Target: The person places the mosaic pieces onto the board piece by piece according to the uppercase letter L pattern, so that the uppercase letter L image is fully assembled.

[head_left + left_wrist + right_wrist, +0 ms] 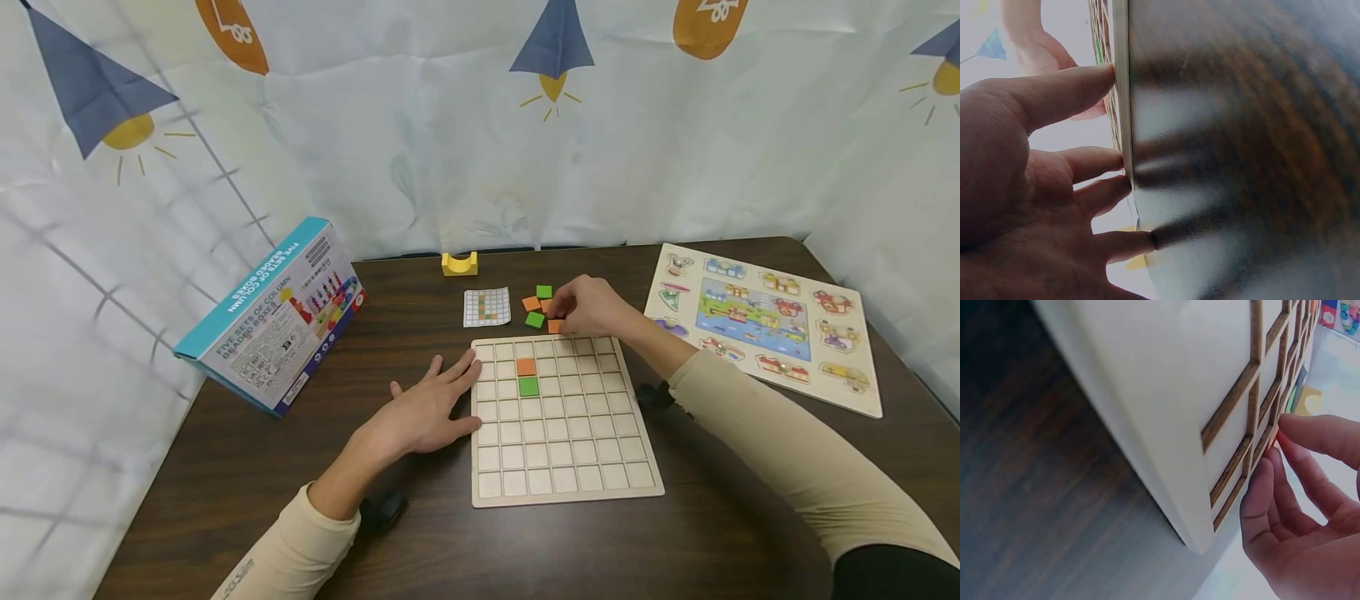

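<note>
A wooden grid board (556, 457) lies flat on the table. One orange tile (527, 367) and one green tile (528, 386) sit in its cells, the orange directly above the green. My left hand (423, 414) has its fingers spread, with thumb and fingertips touching the board's left edge. Beyond the far edge, my right hand (592, 307) reaches into a small group of loose orange and green tiles. In the right wrist view, its thumb and fingers pinch an orange tile (1274, 435), mostly hidden by the fingers. A loose green tile (535, 319) lies beside that hand.
Behind the board lies a small pattern card (487, 307), with a yellow arched block (460, 265) farther back. A toy box (277, 317) stands at the left. To the right, a picture puzzle board (765, 325) lies under the right forearm's far side. A printed curtain (450, 150) hangs behind the table.
</note>
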Demonstrator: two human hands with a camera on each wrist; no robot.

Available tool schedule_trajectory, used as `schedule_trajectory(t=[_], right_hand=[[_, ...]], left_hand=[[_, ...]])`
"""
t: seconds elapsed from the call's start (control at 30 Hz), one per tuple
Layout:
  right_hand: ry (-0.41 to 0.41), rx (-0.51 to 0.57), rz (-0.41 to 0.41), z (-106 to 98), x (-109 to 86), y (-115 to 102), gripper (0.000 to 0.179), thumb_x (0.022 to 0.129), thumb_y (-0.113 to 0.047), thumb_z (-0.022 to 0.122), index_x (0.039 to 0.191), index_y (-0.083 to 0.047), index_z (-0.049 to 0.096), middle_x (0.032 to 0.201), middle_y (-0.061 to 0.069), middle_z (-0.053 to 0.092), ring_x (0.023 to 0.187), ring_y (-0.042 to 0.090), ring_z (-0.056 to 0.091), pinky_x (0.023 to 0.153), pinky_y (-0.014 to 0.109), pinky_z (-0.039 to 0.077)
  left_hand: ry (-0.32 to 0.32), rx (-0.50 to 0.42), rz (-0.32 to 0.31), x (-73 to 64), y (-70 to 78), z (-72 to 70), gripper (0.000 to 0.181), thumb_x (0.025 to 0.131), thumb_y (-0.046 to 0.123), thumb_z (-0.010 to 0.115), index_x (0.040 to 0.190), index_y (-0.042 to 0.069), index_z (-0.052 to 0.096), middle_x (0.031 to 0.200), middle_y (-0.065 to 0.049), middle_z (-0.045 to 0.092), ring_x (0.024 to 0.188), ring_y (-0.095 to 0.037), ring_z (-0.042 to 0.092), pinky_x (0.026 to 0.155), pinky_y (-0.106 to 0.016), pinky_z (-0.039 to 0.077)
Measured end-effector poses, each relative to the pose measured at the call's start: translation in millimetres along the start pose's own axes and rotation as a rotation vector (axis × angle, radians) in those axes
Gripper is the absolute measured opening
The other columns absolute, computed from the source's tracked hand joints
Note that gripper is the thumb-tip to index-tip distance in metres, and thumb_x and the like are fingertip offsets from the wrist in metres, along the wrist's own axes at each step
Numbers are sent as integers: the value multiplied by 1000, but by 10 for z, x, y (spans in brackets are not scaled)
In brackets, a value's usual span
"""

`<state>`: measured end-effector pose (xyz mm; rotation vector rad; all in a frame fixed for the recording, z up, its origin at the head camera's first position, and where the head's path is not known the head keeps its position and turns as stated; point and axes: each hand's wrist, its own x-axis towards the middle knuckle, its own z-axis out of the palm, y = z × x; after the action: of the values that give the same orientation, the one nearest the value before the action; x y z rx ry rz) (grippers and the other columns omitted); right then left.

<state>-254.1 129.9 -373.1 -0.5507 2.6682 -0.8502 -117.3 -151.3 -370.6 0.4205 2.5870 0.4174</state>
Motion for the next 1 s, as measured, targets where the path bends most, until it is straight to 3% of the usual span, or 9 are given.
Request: schedule_trajectory(t=[0.5, 0.77, 1.0], right_hand=[[-6, 15, -3, -35, -38, 35, 23, 83, -4, 78, 105, -5, 81, 99, 9, 78, 89, 22, 70, 84, 41, 56], [22, -18, -13, -12, -22, 60, 18, 86, -5, 75, 103, -6, 81, 96, 8, 78, 87, 22, 69, 81, 39, 55], [21, -9, -2, -10, -9, 62, 20, 83, -6, 79, 103, -6, 81, 93, 7, 76, 86, 21, 67, 79, 36, 54]], left_hand=[[-4, 11, -5, 10, -7, 0, 84, 100, 47, 65, 168, 23, 22, 177, 7, 5, 161, -42, 7, 102, -92, 10], [-4, 6, -7, 4, -2, 14, 83, 101, 47, 65, 168, 24, 22, 177, 7, 5, 162, -41, 6, 102, -92, 10], [-2, 7, -7, 5, -3, 12, 83, 101, 47, 65, 168, 24, 22, 177, 7, 5, 162, -41, 7, 103, -92, 10]])
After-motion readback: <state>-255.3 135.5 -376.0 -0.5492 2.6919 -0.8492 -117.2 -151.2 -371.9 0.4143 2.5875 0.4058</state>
